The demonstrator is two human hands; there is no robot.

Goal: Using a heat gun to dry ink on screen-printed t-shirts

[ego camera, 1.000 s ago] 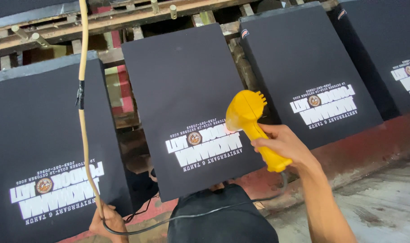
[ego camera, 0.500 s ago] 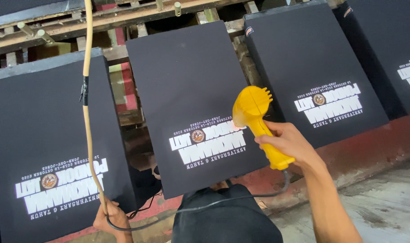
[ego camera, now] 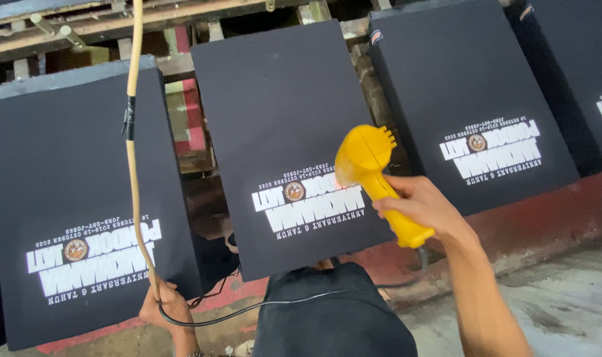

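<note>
While the left hand (ego camera: 163,305) gripped a tan cord (ego camera: 134,165) hanging from above, low before the left black printed board (ego camera: 70,192), a black cable (ego camera: 261,305) ran from that fist rightward. The right hand (ego camera: 425,210) was closed around the handle of a yellow heat gun (ego camera: 374,175), its nozzle facing the middle board (ego camera: 281,119), near the white print.

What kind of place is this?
Probably a print workshop. Black boards with white printed designs lean in a row on a rough wooden rack, and the right hand aims a yellow heat gun at one.
</note>
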